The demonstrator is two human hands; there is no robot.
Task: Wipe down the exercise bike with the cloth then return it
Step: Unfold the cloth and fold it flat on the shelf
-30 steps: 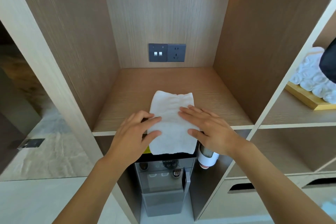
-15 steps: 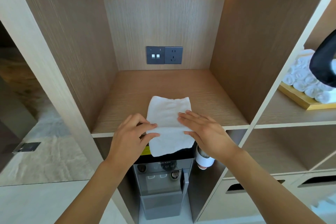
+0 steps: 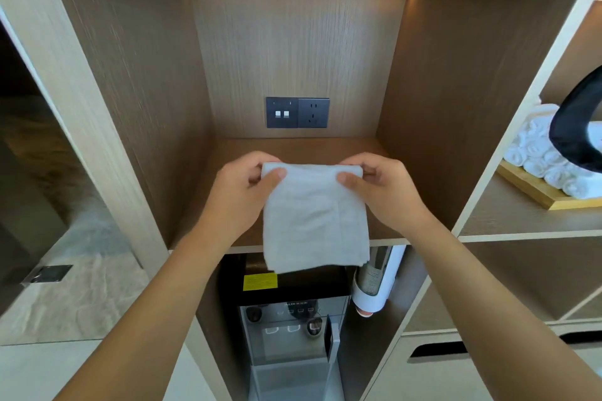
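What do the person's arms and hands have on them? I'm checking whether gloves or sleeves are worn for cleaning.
Nothing shows on them. The left hand and right hand are bare, without gloves, and I see no rings. Both forearms are uncovered down to the bottom edge of the picture, with no sleeve, watch or wristband in view.

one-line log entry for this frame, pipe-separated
phase: cloth pickup | left hand: pinches top left corner | right hand: pinches top right corner | white cloth: hanging over shelf edge

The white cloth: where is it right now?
In the head view, centre: the white cloth hangs between the left hand and right hand, over the wooden shelf edge.
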